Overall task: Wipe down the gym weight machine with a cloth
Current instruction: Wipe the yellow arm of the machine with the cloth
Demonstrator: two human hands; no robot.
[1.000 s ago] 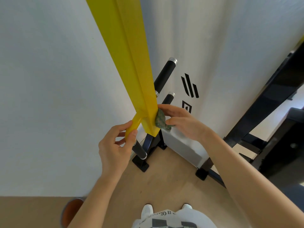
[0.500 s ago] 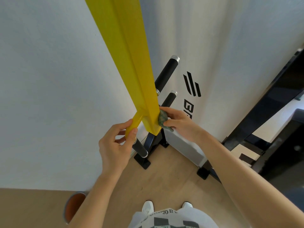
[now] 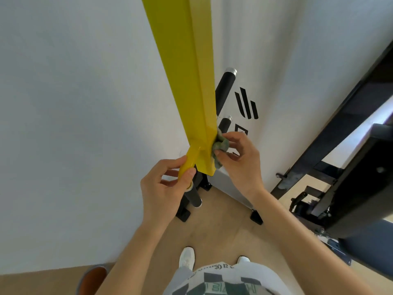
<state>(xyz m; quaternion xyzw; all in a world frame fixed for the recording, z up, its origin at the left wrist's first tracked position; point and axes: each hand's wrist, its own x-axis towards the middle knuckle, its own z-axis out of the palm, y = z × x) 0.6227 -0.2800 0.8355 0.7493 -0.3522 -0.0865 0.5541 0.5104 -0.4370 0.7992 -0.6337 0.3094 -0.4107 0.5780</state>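
Right hand (image 3: 240, 165) pinches the small crumpled grey-green cloth (image 3: 221, 145) between thumb and fingertips and holds it against the right face of the long yellow painted steel beam (image 3: 191, 81), close to its lower end. Left hand (image 3: 163, 188) grips the short yellow stub (image 3: 188, 165) that juts from the beam's bottom, thumb on top and fingers curled beneath.

Change over the last second: the right hand lay flatter over the cloth; now the fingers are arched and the cloth is bunched into a wad. The left hand has not shifted. My reading is that the stroke has run out at the beam's foot and the cloth is being regathered for the next pass. The other faces are probably still to do.

Materials:
- Beam: glossy, square-edged, with a sharp corner fold down its length. It should wipe easily.
- Cloth: soft and nubbly. Whether it is damp I cannot tell.
- Black cylindrical pegs with chrome caps (image 3: 225, 84) stand behind the beam.
- White panel with black logo stripes (image 3: 246, 103): matte.
- Black angular steel frame (image 3: 340, 128) at right, over pale wood floor (image 3: 223, 226).
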